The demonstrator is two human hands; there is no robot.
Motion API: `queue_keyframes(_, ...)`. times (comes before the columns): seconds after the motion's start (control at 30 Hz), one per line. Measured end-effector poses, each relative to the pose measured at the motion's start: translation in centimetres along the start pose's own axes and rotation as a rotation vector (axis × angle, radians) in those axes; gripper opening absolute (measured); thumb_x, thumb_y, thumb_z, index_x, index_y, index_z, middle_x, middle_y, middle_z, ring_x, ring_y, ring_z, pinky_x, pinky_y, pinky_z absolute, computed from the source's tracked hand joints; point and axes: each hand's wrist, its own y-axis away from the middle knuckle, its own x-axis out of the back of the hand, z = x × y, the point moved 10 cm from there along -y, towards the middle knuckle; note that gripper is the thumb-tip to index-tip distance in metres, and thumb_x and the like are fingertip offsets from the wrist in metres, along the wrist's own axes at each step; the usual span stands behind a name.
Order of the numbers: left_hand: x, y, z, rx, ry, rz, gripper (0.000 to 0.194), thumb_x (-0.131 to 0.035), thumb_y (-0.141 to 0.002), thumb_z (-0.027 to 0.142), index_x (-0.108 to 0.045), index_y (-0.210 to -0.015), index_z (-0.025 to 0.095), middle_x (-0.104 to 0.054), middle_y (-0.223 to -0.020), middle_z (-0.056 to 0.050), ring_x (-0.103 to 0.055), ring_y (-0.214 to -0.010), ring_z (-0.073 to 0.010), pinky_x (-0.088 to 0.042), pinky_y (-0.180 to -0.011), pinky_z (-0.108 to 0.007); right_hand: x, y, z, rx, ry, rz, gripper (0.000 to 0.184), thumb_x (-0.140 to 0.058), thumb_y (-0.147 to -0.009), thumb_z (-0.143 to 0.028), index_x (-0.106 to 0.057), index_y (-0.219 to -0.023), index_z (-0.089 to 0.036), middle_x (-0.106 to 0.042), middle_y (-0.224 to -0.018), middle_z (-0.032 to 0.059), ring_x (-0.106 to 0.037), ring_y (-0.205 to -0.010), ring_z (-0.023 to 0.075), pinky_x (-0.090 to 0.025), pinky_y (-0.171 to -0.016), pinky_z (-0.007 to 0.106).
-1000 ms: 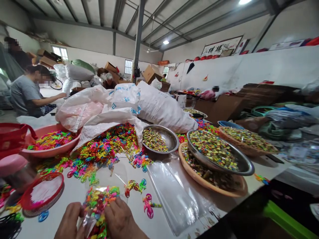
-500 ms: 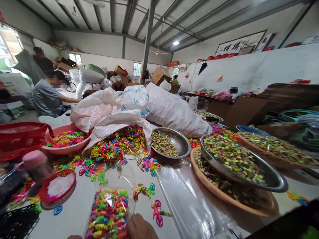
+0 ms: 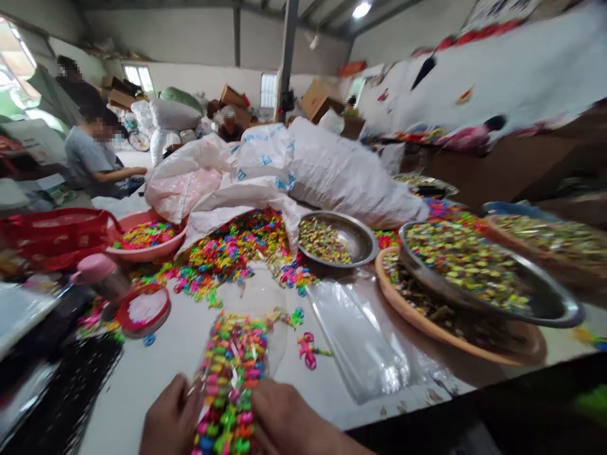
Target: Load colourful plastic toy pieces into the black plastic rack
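Note:
A clear plastic bag (image 3: 233, 373) packed with rows of small colourful plastic pieces lies near the front edge of the white table. My left hand (image 3: 171, 414) is closed on its left side, and my right hand (image 3: 287, 411) grips its right side, with fingers partly hidden behind it. The unfilled top of the bag spreads flat beyond the pieces. Just right of it lies a pink plastic toy (image 3: 309, 351). A stack of clear flat bags (image 3: 358, 344) rests farther right.
Loose colourful pieces (image 3: 237, 246) spill from a white sack (image 3: 351, 170). Metal bowls (image 3: 367, 243) and an orange basin (image 3: 458, 341) hold small pieces at right. Left stand a red basket (image 3: 165, 309), a pink-lidded flask (image 3: 104, 278) and a pink basin (image 3: 152, 253). Other people sit farther back.
The view has tilted down and shifted left. My left hand has come up into sight on the bag's left side, and more of my right hand shows.

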Motion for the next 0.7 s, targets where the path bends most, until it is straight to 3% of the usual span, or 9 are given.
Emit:
queue_keyframes(0.03,-0.3,-0.1,0.5,0.021,0.004,-0.043,0.041,-0.055,-0.085,0.051,-0.037,-0.060,0.023,-0.040,-0.048,0.006,-0.041,-0.047,-0.0121,-0.033,-0.047,-0.023,0.0,-0.1,-0.6,0.014,-0.048,-0.054,0.007,-0.055,-0.093,-0.027,-0.051,-0.095,-0.022,-0.062,-0.083,0.0000,-0.059,-0.070,0.0129,-0.044,-0.059,0.022)
queue_keyframes(0.1,0.5,-0.4,1.1,0.064,0.018,0.011,0.041,-0.059,-0.083,0.052,-0.038,-0.063,0.023,-0.039,-0.052,0.006,-0.040,-0.051,-0.0120,-0.032,-0.050,-0.024,0.0,0.1,-0.9,0.021,-0.108,-0.110,0.003,-0.048,-0.095,-0.018,-0.050,-0.095,-0.020,-0.062,-0.084,0.0025,-0.059,-0.073,0.0146,-0.046,-0.063,0.025)
queue_keyframes(0.2,1.2,-0.8,1.5,0.034,0.072,0.076,0.026,-0.056,-0.087,0.040,-0.045,-0.072,0.021,-0.046,-0.065,0.004,-0.044,-0.061,-0.0124,-0.035,-0.059,-0.024,-0.2,0.4,-0.3,0.020,-0.144,-0.082,0.012,-0.043,-0.095,-0.014,-0.049,-0.088,-0.021,-0.059,-0.078,0.0020,-0.057,-0.070,0.0151,-0.045,-0.061,0.025)
queue_keyframes(0.47,0.2,1.1,-2.4,0.156,0.468,0.027,0.022,-0.057,-0.088,0.035,-0.047,-0.076,0.020,-0.047,-0.071,0.003,-0.043,-0.066,-0.0118,-0.036,-0.062,-0.025,-0.4,0.5,0.0,0.059,-0.129,-0.014,0.017,-0.043,-0.097,-0.016,-0.047,-0.081,-0.022,-0.053,-0.069,-0.0007,-0.053,-0.060,0.0132,-0.040,-0.055,0.025)
queue_keyframes(0.63,0.9,1.1,-2.4,0.109,0.328,0.093,0.024,-0.053,-0.093,0.037,-0.048,-0.077,0.020,-0.048,-0.071,0.002,-0.043,-0.066,-0.0120,-0.035,-0.064,-0.026,0.6,-0.7,-0.9,0.104,-0.102,0.041,0.008,-0.049,-0.096,-0.016,-0.056,-0.095,-0.018,-0.060,-0.082,0.0052,-0.056,-0.075,0.0175,-0.046,-0.069,0.030)
queue_keyframes(0.7,0.8,0.9,-2.3,0.128,0.283,0.110,0.023,-0.052,-0.093,0.037,-0.048,-0.078,0.020,-0.048,-0.071,0.003,-0.043,-0.065,-0.0118,-0.035,-0.063,-0.026,0.6,-1.6,-1.9,0.166,-0.098,0.048,0.014,-0.052,-0.095,-0.017,-0.059,-0.107,-0.017,-0.062,-0.094,0.0094,-0.057,-0.086,0.0201,-0.048,-0.077,0.033)
